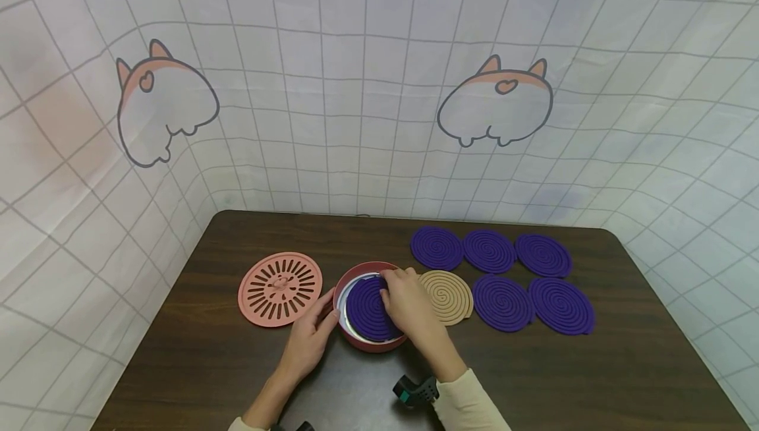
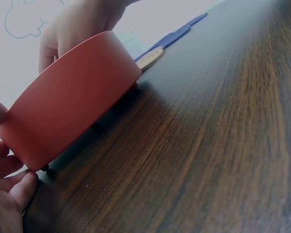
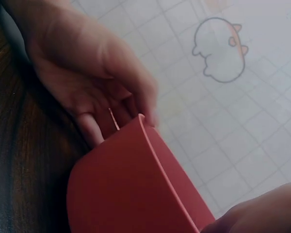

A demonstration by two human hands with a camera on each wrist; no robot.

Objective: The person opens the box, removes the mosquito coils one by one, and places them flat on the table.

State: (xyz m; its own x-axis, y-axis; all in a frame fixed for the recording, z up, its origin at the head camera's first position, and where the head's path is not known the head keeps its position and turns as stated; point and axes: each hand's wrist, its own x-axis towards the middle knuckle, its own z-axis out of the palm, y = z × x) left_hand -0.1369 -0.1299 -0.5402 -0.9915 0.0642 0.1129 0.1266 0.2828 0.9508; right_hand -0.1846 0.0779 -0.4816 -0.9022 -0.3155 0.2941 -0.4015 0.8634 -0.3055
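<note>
A red round mosquito coil holder (image 1: 372, 346) stands on the table with a white inner plate. A purple mosquito coil (image 1: 369, 312) is in it, slightly right of centre. My left hand (image 1: 308, 337) grips the holder's left wall, its thumb near the rim; the fingers (image 2: 7, 165) show low on the wall in the left wrist view. My right hand (image 1: 410, 302) reaches over the right rim and pinches the coil at its upper right edge. Its fingertips are partly hidden inside the holder in the wrist views.
A pink slotted lid (image 1: 280, 289) lies left of the holder. To the right lie a tan mosquito coil (image 1: 446, 297) and several purple coils (image 1: 503, 302) in two rows. A grid-patterned curtain (image 1: 344, 101) surrounds the back of the dark wooden table (image 1: 593, 378).
</note>
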